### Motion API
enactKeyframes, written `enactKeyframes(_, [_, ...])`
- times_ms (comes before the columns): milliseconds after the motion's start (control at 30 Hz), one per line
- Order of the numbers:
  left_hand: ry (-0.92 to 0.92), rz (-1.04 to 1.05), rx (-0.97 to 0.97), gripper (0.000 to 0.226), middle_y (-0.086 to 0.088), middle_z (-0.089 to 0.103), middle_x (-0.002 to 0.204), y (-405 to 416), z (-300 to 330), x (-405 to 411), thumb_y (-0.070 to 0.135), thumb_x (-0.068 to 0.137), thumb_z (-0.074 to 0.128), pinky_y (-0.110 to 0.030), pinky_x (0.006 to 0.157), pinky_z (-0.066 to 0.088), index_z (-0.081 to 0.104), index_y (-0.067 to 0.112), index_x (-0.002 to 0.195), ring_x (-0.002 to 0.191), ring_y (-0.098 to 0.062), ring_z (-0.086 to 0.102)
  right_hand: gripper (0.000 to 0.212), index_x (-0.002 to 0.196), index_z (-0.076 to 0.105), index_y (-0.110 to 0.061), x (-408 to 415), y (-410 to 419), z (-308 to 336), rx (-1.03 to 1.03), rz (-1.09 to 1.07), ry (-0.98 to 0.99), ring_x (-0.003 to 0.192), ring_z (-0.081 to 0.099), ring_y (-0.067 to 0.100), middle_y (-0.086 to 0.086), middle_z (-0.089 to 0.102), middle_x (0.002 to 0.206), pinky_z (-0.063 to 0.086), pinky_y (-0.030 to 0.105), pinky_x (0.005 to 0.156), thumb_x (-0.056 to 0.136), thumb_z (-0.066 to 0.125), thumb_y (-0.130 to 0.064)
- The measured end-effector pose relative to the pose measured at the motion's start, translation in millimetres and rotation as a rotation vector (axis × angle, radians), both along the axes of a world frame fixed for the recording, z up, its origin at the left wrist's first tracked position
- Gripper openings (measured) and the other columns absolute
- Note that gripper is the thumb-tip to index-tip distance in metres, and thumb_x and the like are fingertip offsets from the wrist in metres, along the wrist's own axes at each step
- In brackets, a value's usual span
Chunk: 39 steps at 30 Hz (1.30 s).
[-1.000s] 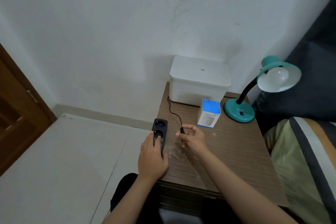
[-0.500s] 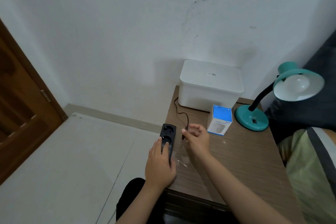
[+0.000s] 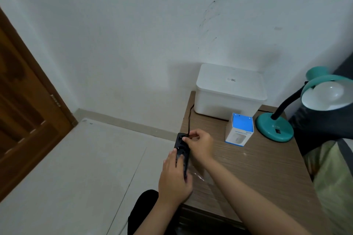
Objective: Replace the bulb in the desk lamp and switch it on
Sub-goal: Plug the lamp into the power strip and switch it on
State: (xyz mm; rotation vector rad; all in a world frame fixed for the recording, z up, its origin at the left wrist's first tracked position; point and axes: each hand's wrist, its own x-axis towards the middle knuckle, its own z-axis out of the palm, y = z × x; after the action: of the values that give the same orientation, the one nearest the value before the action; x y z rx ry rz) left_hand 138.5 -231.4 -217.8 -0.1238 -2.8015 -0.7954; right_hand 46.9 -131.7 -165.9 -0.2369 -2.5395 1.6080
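The left hand presses down on a black power strip at the left edge of a wooden bedside table, while the right hand pinches the black lamp cord at the strip's far socket. Behind stand a white lidded box, a blue-and-white bulb box and a teal gooseneck desk lamp with a white bulb in its shade.

The plug is hidden behind the fingers of the right hand at the far socket of the black power strip; whether its pins are seated cannot be told. The near end of the strip lies under the left hand. The lamp shade is cut off by the right edge of the frame. The black cord passes behind the white box, so its run to the lamp base is mostly concealed. Print on the bulb carton and the label on the box lid are too small to read. The bedding is cropped at right.
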Motion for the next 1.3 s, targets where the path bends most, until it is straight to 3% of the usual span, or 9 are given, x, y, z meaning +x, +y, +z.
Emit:
enactKeyframes(133, [0.009, 0.001, 0.006, 0.053, -0.016, 0.046, 0.139, 0, -1, -1, 0.026, 0.075, 0.058, -0.042, 0.105, 0.036, 0.052, 0.007, 0.124, 0.13, -0.029, 0.043, 0.018, 0.07, 0.06, -0.022, 1, -3, -2, 0.097, 0.035, 0.032, 0.057, 0.055, -0.003, -0.014, 0.059, 0.064, 0.042, 0.012, 0.053, 0.073, 0.076, -0.014])
enactKeyframes(267, [0.005, -0.007, 0.025, 0.051, -0.016, 0.047, 0.137, 0, 0, -1, 0.025, 0.075, 0.059, -0.047, 0.103, 0.042, 0.052, 0.007, 0.122, 0.13, -0.03, 0.043, 0.017, 0.067, 0.061, -0.019, -3, -5, -4, 0.167, 0.04, 0.055, 0.057, 0.056, 0.008, -0.005, 0.062, 0.063, 0.047, 0.023, 0.056, 0.071, 0.076, -0.014])
enactKeyframes(533, [0.003, -0.009, 0.02, 0.05, -0.016, 0.047, 0.137, 0, 1, -1, 0.024, 0.075, 0.061, -0.046, 0.093, 0.051, 0.053, 0.007, 0.121, 0.126, -0.031, 0.046, 0.009, 0.071, 0.068, -0.009, -7, 2, -6, 0.228, 0.1, -0.005, 0.057, 0.055, 0.007, -0.003, 0.062, 0.063, 0.045, 0.02, 0.056, 0.069, 0.077, -0.01])
enactKeyframes(667, [0.015, 0.001, 0.01, 0.05, -0.015, 0.045, 0.139, 1, 0, -1, 0.026, 0.076, 0.058, -0.044, 0.103, 0.043, 0.052, 0.008, 0.123, 0.131, -0.028, 0.041, 0.011, 0.072, 0.068, -0.013, -10, 1, -7, 0.222, 0.101, -0.02, 0.057, 0.055, 0.004, -0.006, 0.061, 0.063, 0.045, 0.017, 0.055, 0.069, 0.078, -0.011])
enactKeyframes(800, [0.0, -0.004, 0.019, 0.05, -0.016, 0.047, 0.138, 0, 0, -1, 0.025, 0.076, 0.059, -0.046, 0.102, 0.044, 0.052, 0.007, 0.122, 0.13, -0.03, 0.043, 0.017, 0.075, 0.066, -0.018, -17, 2, -8, 0.28, 0.147, -0.078, 0.068, 0.063, 0.013, -0.005, 0.064, 0.068, 0.055, 0.033, 0.065, 0.068, 0.081, -0.019])
enactKeyframes(967, [-0.001, -0.012, 0.0, 0.051, -0.017, 0.049, 0.136, 0, 3, -1, 0.025, 0.074, 0.06, -0.045, 0.099, 0.046, 0.054, 0.006, 0.121, 0.127, -0.031, 0.045, 0.022, 0.068, 0.059, -0.025, -20, 4, -1, 0.3, 0.182, -0.12, 0.066, 0.06, 0.01, -0.008, 0.062, 0.066, 0.052, 0.033, 0.064, 0.068, 0.081, -0.021])
enactKeyframes(1133, [-0.001, -0.04, -0.007, 0.048, -0.02, 0.051, 0.132, -1, 4, -1, 0.023, 0.074, 0.061, -0.044, 0.094, 0.05, 0.056, 0.004, 0.117, 0.121, -0.034, 0.05, 0.02, 0.096, 0.069, -0.013, -8, 16, -6, 0.204, 0.237, -0.069, 0.082, 0.065, 0.013, 0.003, 0.071, 0.09, 0.055, 0.035, 0.079, 0.077, 0.073, -0.018])
enactKeyframes(1200, [0.005, -0.031, -0.048, 0.047, -0.018, 0.047, 0.137, 0, 6, -1, 0.026, 0.079, 0.056, -0.045, 0.101, 0.044, 0.053, 0.005, 0.121, 0.126, -0.031, 0.044, 0.024, 0.105, 0.068, -0.016, 7, 25, -9, 0.221, 0.281, -0.02, 0.085, 0.063, 0.004, -0.001, 0.071, 0.1, 0.052, 0.025, 0.08, 0.081, 0.069, -0.018])
enactKeyframes(1300, [-0.127, -0.03, -0.2, 0.056, -0.017, 0.024, 0.151, 8, 14, -1, 0.03, 0.087, 0.044, -0.048, 0.116, 0.015, 0.033, 0.008, 0.137, 0.141, -0.031, 0.019, 0.019, 0.102, 0.068, -0.021, 39, 50, -21, 0.279, 0.272, 0.056, 0.068, 0.055, -0.009, -0.013, 0.068, 0.094, 0.042, 0.011, 0.067, 0.084, 0.066, -0.02])
